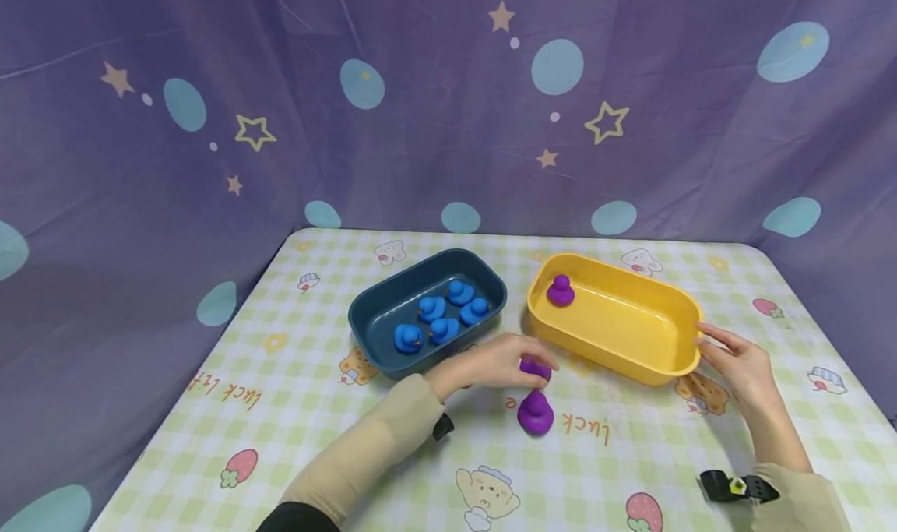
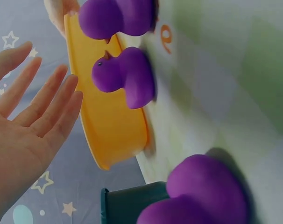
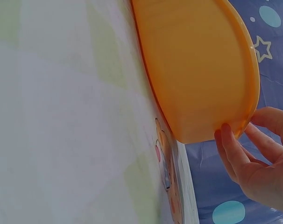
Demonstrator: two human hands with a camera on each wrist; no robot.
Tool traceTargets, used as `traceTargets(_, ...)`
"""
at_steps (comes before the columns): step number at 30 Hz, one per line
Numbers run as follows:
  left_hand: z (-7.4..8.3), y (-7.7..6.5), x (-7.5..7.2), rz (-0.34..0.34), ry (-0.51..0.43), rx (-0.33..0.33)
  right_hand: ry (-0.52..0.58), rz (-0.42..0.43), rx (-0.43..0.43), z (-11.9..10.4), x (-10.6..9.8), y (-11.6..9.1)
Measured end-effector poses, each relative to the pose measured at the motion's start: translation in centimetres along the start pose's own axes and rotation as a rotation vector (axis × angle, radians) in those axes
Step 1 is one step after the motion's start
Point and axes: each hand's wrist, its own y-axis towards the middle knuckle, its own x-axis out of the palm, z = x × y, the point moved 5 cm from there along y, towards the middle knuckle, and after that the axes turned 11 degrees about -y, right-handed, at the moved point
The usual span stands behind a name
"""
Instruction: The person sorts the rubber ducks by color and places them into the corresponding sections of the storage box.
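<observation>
My left hand (image 1: 501, 361) is over a purple toy duck (image 1: 536, 368), fingers spread and nothing gripped in the left wrist view. A second purple duck (image 1: 536, 413) sits nearer me on the cloth. Another purple duck (image 2: 202, 191), close to the wrist camera, is hidden under my hand or forearm in the head view. My right hand (image 1: 743, 368) holds the right end of a yellow bin (image 1: 617, 353) at its rim, fingertips (image 3: 227, 132) against the outer wall. One purple duck (image 1: 561, 291) lies inside this bin at its left end.
A dark blue bin (image 1: 378, 353) with several blue ducks (image 1: 444, 330) stands left of the yellow one, just beyond my left hand. Both bins stand on a checked tablecloth (image 1: 294, 407). A purple curtain (image 1: 434, 150) hangs behind and along the sides.
</observation>
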Motion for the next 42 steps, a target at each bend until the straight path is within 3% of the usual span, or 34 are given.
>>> traceTargets(2,0.0,-0.2,0.2,-0.007,-0.010,0.011,-0.019,0.002,-0.002,0.1,0.0,0.1)
traceTargets(9,-0.2,-0.5,0.8,-0.007,-0.018,0.017,0.100,-0.026,-0.046,-0.2,-0.1,-0.1)
traceTargets(17,-0.6,-0.7,1.4,-0.028,-0.006,-0.009,0.163,-0.026,-0.062,-0.1,-0.1,-0.1)
traceTargets(23,-1.2,-0.8,2.1,-0.053,-0.024,-0.059,0.135,-0.003,-0.051,0.0,-0.1,0.0)
traceTargets(33,-1.6,-0.8,2.7,-0.078,0.016,-0.051,0.174,-0.034,-0.047,0.0,0.0,-0.1)
traceTargets(40,-2.1,-0.7,3.1,-0.095,0.027,-0.057,0.080,-0.005,-0.034,0.8,-0.1,0.5)
traceTargets(42,-2.2,-0.7,3.2,-0.100,0.020,-0.064,0.104,0.003,-0.030,0.8,-0.1,0.5)
